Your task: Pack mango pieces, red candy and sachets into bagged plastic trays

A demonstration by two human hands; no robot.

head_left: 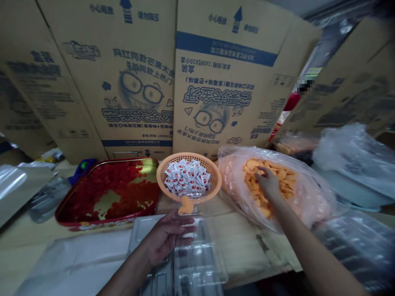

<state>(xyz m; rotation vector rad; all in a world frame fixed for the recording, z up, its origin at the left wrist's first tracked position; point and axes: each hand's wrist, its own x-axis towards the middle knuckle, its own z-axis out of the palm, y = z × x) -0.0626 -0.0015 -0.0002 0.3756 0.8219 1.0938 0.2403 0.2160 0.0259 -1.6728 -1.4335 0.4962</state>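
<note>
My left hand is over a clear plastic compartment tray, fingers spread and apart. Just beyond its fingertips is an orange molded piece, in front of the basket; whether the fingers touch it I cannot tell. My right hand reaches into an open clear plastic bag full of orange pieces. Its thumb and forefinger are curved but apart at the pile, with nothing visible between them. Between the hands, farther back, sits an orange plastic basket of small white printed sachets.
Left of the basket lies a red-rimmed tin tray with red bits. Tall printed cardboard boxes wall off the back. Clear trays are stacked at right, below a plastic bag. A white sheet covers the front left.
</note>
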